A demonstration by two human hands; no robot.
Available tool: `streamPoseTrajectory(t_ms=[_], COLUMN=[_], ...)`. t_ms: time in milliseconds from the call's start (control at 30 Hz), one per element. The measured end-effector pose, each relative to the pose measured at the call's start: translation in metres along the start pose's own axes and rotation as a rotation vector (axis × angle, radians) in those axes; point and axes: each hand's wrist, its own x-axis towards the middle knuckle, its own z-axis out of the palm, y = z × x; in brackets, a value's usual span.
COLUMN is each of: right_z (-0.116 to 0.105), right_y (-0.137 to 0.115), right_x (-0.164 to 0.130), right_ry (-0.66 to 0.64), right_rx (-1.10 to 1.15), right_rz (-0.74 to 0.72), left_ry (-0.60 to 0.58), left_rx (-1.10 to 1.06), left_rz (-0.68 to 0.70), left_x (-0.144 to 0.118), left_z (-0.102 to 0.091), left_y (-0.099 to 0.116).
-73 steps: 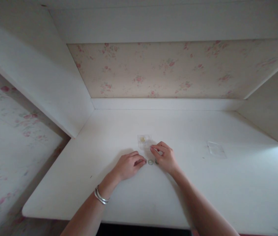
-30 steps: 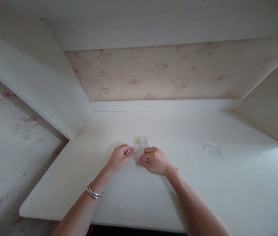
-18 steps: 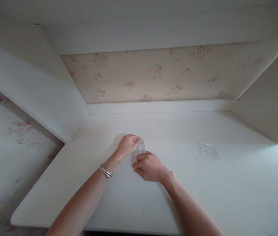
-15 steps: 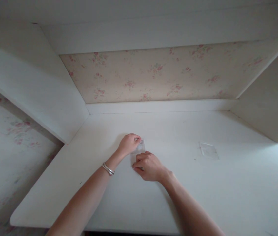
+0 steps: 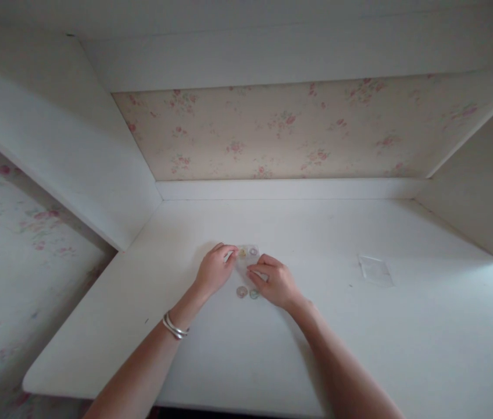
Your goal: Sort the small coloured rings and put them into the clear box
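My left hand [image 5: 215, 269] pinches the left edge of a small clear plastic piece [image 5: 247, 247] on the desk. At that piece, a yellowish round item [image 5: 242, 252] and a purple ring-like item [image 5: 253, 252] show. My right hand [image 5: 274, 280] has thumb and index finger pressed close at the piece's lower right; what lies between them is too small to make out. Just below the fingers are a brownish ring-like item [image 5: 242, 292] and a greenish one [image 5: 254, 294], both flat. A silver bracelet [image 5: 175, 326] circles my left wrist.
A clear square of plastic [image 5: 376, 271] lies farther right on the white desk [image 5: 211, 372]. Tiny dark specks dot the surface. White side panels [image 5: 76, 151] and a low back ledge [image 5: 290, 189] border the desk, with flowered wallpaper [image 5: 272, 137] behind.
My left hand has moved slightly left and down. The right hand has shifted right and up, uncovering the brownish and greenish round items; the yellowish one also shows now.
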Motion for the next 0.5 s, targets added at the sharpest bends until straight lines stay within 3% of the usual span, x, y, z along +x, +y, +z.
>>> streamPoseTrajectory(t_ms=[100, 200, 300, 500], right_z=[0.0, 0.001, 0.003, 0.009], right_y=[0.014, 0.026, 0.035, 0.039], right_x=[0.005, 0.012, 0.019, 0.029], right_ry=[0.172, 0.25, 0.279, 0.227], right_rx=[-0.005, -0.016, 0.009, 0.079], right_rz=[0.132, 0.233, 0.313, 0.423], left_ry=[-0.056, -0.2, -0.297, -0.331], left_rx=[0.076, 0.154, 0.095, -0.022], left_rz=[-0.027, 0.018, 0.047, 0.014], left_x=[-0.032, -0.055, -0.063, -0.063], left_z=[-0.008, -0.012, -0.013, -0.014], left_y=[0.005, 0.013, 0.017, 0.013])
